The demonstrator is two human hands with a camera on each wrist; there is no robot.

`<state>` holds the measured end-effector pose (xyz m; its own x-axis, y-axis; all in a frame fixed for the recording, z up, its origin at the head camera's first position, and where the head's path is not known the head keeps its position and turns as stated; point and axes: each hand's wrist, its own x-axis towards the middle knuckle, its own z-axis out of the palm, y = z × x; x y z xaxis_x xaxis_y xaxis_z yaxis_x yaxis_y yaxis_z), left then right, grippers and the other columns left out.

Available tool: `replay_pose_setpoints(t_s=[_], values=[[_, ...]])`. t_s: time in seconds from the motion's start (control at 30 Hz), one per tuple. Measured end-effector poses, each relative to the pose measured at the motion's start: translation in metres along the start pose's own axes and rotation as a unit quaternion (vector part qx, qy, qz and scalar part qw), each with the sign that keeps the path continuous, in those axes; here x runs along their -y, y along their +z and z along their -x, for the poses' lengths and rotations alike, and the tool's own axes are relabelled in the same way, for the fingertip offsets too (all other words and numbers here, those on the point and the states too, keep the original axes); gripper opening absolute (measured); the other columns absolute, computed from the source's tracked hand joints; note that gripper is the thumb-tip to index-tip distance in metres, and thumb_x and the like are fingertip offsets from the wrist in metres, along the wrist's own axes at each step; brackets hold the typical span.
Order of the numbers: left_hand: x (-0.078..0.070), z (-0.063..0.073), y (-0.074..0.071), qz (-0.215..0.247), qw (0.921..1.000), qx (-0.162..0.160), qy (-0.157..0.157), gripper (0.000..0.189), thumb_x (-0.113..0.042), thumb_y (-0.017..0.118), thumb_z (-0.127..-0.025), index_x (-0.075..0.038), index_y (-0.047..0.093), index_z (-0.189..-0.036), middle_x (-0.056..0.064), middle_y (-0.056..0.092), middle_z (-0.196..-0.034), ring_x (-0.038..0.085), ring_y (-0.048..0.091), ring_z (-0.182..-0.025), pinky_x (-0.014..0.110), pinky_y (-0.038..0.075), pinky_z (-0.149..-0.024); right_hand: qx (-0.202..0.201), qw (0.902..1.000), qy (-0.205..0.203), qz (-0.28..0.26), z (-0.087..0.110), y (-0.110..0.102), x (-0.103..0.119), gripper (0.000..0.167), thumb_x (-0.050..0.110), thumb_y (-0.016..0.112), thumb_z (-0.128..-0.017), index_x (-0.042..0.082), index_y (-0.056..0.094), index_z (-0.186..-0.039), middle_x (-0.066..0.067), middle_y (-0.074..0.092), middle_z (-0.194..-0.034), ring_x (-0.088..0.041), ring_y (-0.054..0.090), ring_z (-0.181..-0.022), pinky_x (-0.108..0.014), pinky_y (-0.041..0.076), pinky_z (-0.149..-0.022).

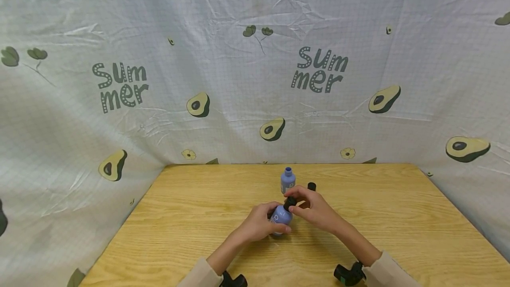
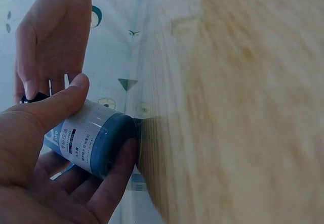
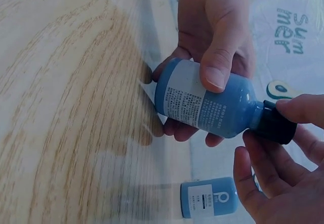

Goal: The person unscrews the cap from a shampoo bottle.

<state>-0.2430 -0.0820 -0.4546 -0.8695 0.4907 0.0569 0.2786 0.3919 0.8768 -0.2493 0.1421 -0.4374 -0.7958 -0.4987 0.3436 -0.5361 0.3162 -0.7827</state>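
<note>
A small blue bottle (image 1: 282,216) with a white printed label leans to the right between the two hands. My left hand (image 1: 260,223) grips its body, thumb on one side and fingers round the other. A black cap (image 3: 275,124) sits at the bottle's neck, and the thumb and fingers of my right hand (image 1: 314,209) pinch it. Whether the cap is screwed on tight cannot be seen. Just behind the hands a second blue bottle (image 1: 287,180) stands upright with its mouth uncovered.
Behind my right hand a black cylindrical cap (image 1: 312,186) shows; what lies below it is hidden. The wooden table (image 1: 191,216) ends at a white curtain (image 1: 231,141) printed with avocados. Black wrist devices (image 1: 349,273) are near both sleeves.
</note>
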Motion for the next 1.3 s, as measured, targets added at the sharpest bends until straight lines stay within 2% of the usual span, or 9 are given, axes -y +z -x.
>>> replay_pose_setpoints(t_s=[0.33, 0.5, 0.67, 0.77, 0.9, 1.03, 1.3], values=[[-0.0007, 0.0002, 0.0002, 0.000, 1.0000, 0.000, -0.001, 0.043, -0.022, 0.085, -0.087, -0.011, 0.069, -0.125, 0.004, 0.073, -0.115, 0.014, 0.068, -0.102, 0.032, 0.056, -0.084, -0.006, 0.9999, -0.006, -0.008, 0.0000, -0.0014, -0.0004, 0.028, 0.015, 0.066, -0.102, 0.006, 0.064, -0.128, -0.016, 0.067, -0.120, -0.012, 0.064, -0.104, -0.026, 0.056, -0.085], [-0.0006, 0.0004, 0.0003, 0.004, 1.0000, -0.003, -0.001, 0.044, -0.021, 0.086, -0.087, -0.011, 0.069, -0.126, 0.004, 0.073, -0.115, 0.014, 0.067, -0.101, 0.032, 0.056, -0.084, -0.007, 0.9999, -0.007, -0.008, -0.0006, -0.0011, 0.0000, 0.029, 0.014, 0.067, -0.101, 0.006, 0.064, -0.129, -0.017, 0.067, -0.125, -0.016, 0.064, -0.106, -0.026, 0.056, -0.086], [-0.0007, 0.0000, 0.0002, 0.000, 1.0000, -0.004, 0.004, 0.044, -0.022, 0.085, -0.087, -0.011, 0.069, -0.126, 0.004, 0.074, -0.115, 0.014, 0.068, -0.101, 0.032, 0.056, -0.084, -0.029, 0.9994, 0.016, -0.013, -0.0004, 0.0006, 0.0009, 0.032, 0.020, 0.066, -0.102, 0.004, 0.063, -0.129, -0.018, 0.067, -0.126, -0.021, 0.066, -0.112, -0.025, 0.055, -0.089], [-0.0006, -0.0002, 0.0002, -0.009, 0.9999, -0.006, 0.006, 0.044, -0.022, 0.086, -0.086, -0.011, 0.069, -0.125, 0.004, 0.074, -0.114, 0.013, 0.068, -0.100, 0.031, 0.056, -0.084, -0.044, 0.9985, 0.024, -0.023, 0.0000, 0.0019, 0.0007, 0.030, 0.022, 0.066, -0.103, 0.004, 0.064, -0.127, -0.019, 0.067, -0.124, -0.020, 0.067, -0.112, -0.025, 0.055, -0.089], [-0.0007, -0.0002, 0.0002, -0.013, 0.9999, -0.004, 0.005, 0.043, -0.022, 0.086, -0.086, -0.012, 0.069, -0.124, 0.003, 0.074, -0.113, 0.012, 0.068, -0.098, 0.030, 0.055, -0.082, -0.051, 0.9982, 0.018, -0.026, 0.0004, 0.0022, -0.0015, 0.026, 0.020, 0.069, -0.101, 0.008, 0.066, -0.124, -0.016, 0.068, -0.121, -0.013, 0.065, -0.107, -0.025, 0.056, -0.087], [-0.0010, 0.0001, 0.0004, -0.011, 0.9999, -0.003, 0.003, 0.042, -0.022, 0.085, -0.087, -0.011, 0.069, -0.124, 0.004, 0.074, -0.112, 0.013, 0.067, -0.098, 0.030, 0.055, -0.082, -0.049, 0.9985, 0.010, -0.023, 0.0003, 0.0017, -0.0037, 0.028, 0.017, 0.070, -0.099, 0.006, 0.065, -0.124, -0.015, 0.068, -0.119, -0.010, 0.064, -0.103, -0.025, 0.056, -0.085], [-0.0011, -0.0010, 0.0006, -0.009, 0.9999, -0.004, 0.003, 0.043, -0.022, 0.086, -0.086, -0.011, 0.069, -0.124, 0.003, 0.073, -0.112, 0.013, 0.067, -0.098, 0.030, 0.055, -0.083, -0.040, 0.9988, -0.021, -0.021, -0.0004, 0.0005, -0.0054, 0.036, 0.012, 0.069, -0.100, -0.001, 0.058, -0.131, -0.024, 0.067, -0.125, -0.022, 0.066, -0.109, -0.027, 0.056, -0.087]])
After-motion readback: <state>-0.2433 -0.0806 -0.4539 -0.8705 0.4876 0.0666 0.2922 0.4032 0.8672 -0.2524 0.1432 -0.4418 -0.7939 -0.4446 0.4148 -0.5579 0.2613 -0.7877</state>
